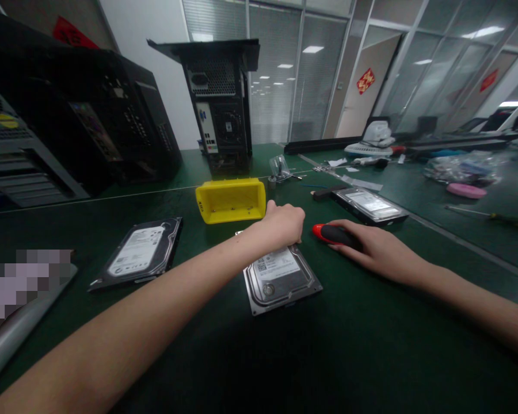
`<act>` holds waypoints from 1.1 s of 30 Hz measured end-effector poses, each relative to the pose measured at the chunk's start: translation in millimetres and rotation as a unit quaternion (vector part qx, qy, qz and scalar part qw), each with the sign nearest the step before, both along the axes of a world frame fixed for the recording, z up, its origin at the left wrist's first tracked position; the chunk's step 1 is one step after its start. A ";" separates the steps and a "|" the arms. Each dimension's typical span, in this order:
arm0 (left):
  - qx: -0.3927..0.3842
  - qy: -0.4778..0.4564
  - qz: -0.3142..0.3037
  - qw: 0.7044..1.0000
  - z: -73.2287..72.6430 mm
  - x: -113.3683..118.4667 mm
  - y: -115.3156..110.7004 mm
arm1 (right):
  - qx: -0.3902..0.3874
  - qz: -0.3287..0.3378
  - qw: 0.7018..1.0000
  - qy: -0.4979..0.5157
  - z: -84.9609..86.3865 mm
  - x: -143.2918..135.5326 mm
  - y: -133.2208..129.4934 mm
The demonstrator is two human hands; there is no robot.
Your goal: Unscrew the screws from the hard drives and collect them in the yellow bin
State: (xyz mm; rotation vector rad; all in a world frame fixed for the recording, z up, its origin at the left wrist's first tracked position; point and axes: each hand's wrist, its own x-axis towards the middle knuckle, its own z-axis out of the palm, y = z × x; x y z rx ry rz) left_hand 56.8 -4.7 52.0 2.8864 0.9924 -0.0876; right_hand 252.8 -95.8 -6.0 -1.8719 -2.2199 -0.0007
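A silver hard drive [280, 276] lies label up on the green table in front of me. My left hand [287, 221] is closed over its far end, and the fingertips and anything in them are hidden. To the right, my right hand [366, 244] is wrapped over a red-and-black tool [339, 234] with a rounded red end, low on the tabletop. Just beyond my left hand sits a yellow bin [231, 201] with a few small bits inside, perhaps screws.
A second hard drive [140, 250] lies at left, a third drive [369, 206] at right. Computer cases [224, 109] stand at the back and far left. Bagged parts [464, 169], a pink ring-shaped item [466, 190] and a thin screwdriver [501, 218] lie to the right.
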 end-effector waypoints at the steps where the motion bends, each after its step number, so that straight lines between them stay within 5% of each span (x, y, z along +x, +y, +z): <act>1: -0.003 0.003 0.001 1.000 0.1 0.4 -0.2 | 0.000 0.001 1.000 0.001 0.3 -0.2 -0.1; 11: -0.030 -0.025 -0.011 0.999 -7.6 -3.1 5.9 | -0.001 0.005 1.000 0.001 0.3 0.3 0.2; 26: 0.087 -0.050 -0.249 0.963 12.4 -40.4 2.8 | -0.005 0.018 1.000 0.001 1.2 0.2 0.4; 33: 0.109 -0.037 -0.259 0.959 4.9 -43.8 -2.5 | 0.008 0.030 1.000 0.000 1.6 0.4 0.4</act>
